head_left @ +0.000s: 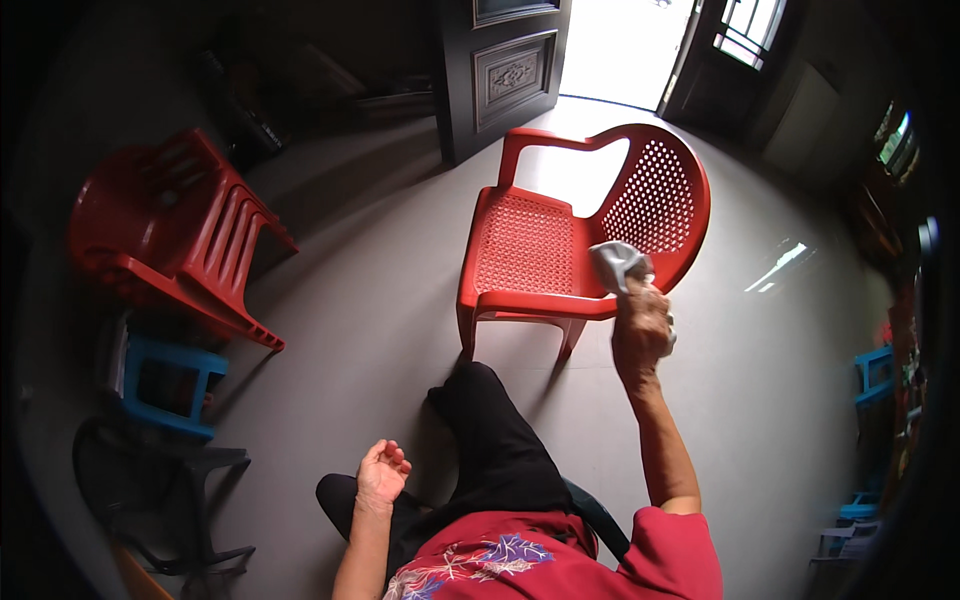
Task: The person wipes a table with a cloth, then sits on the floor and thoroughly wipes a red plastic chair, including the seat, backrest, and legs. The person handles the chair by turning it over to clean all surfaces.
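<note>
A red plastic armchair (530, 240) with a perforated seat and back stands in front of me, its backrest toward the right. My right hand (642, 325) is closed around a crumpled pale grey cloth (618, 264), held at the chair's near armrest where it meets the backrest. Whether the cloth touches the chair I cannot tell. Over my lap, my left hand (384, 472) is raised palm up, its fingers loosely curled and apart, with nothing in it.
Another red plastic chair (195, 240) stands at the left, with a blue stool (170, 385) and a dark chair (150, 490) nearer me. A dark panelled door (510, 75) stands ajar beside a bright doorway (625, 50). Blue stools (873, 375) line the right side.
</note>
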`<state>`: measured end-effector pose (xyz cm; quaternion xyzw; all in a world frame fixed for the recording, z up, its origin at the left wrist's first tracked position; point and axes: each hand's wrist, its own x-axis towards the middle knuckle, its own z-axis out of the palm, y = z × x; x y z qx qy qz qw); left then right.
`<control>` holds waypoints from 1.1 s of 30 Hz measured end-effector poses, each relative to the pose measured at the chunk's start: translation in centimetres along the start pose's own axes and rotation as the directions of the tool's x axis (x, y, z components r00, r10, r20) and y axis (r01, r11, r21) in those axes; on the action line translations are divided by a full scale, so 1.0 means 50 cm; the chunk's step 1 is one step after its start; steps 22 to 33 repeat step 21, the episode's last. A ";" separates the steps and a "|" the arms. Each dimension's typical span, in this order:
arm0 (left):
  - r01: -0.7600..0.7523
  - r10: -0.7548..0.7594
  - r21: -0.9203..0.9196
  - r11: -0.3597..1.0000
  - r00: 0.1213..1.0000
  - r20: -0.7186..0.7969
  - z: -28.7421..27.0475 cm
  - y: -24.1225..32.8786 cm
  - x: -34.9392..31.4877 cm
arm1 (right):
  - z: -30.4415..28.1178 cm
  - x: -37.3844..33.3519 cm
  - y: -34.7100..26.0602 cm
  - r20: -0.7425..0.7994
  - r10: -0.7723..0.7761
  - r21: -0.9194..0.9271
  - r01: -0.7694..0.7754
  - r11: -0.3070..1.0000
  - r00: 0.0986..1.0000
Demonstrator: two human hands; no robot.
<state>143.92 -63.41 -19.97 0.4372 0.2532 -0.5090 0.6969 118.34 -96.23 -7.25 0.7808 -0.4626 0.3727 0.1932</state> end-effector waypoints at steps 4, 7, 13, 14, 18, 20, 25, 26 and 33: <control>0.001 0.000 -0.012 1.000 0.998 0.060 0.020 -0.023 -0.012 | 0.152 -0.072 -0.073 0.188 -0.067 -0.084 0.084 0.993 0.980; 0.011 -0.010 -0.023 1.000 1.000 0.009 -0.018 -0.032 -0.012 | 0.197 -0.074 -0.169 0.118 -0.168 0.114 0.155 0.981 0.979; 0.003 -0.004 -0.030 1.000 0.998 -0.065 -0.061 -0.031 -0.004 | 0.224 -0.011 -0.244 0.180 -0.590 0.313 0.523 0.793 0.787; -0.025 0.023 -0.051 0.998 0.999 -0.039 -0.074 -0.027 0.003 | 0.228 -0.009 -0.245 0.155 -0.621 0.264 0.574 0.776 0.768; -0.057 0.057 -0.108 0.993 0.998 0.003 -0.100 -0.027 0.026 | 0.220 0.041 -0.222 0.561 -0.543 0.357 0.410 0.840 0.625; -0.064 0.066 -0.102 0.993 0.998 0.013 -0.100 -0.018 0.017 | 0.248 0.019 -0.189 0.336 -0.668 0.389 0.548 0.740 0.664; -0.073 0.076 -0.104 0.992 0.997 0.020 -0.099 -0.009 0.018 | 0.249 0.016 -0.168 0.443 -0.721 0.408 0.596 0.692 0.533; -0.073 0.076 -0.104 0.992 0.997 0.020 -0.099 -0.009 0.018 | 0.249 0.016 -0.168 0.443 -0.721 0.408 0.596 0.692 0.533; -0.073 0.076 -0.104 0.992 0.997 0.020 -0.099 -0.009 0.018 | 0.249 0.016 -0.168 0.443 -0.721 0.408 0.596 0.692 0.533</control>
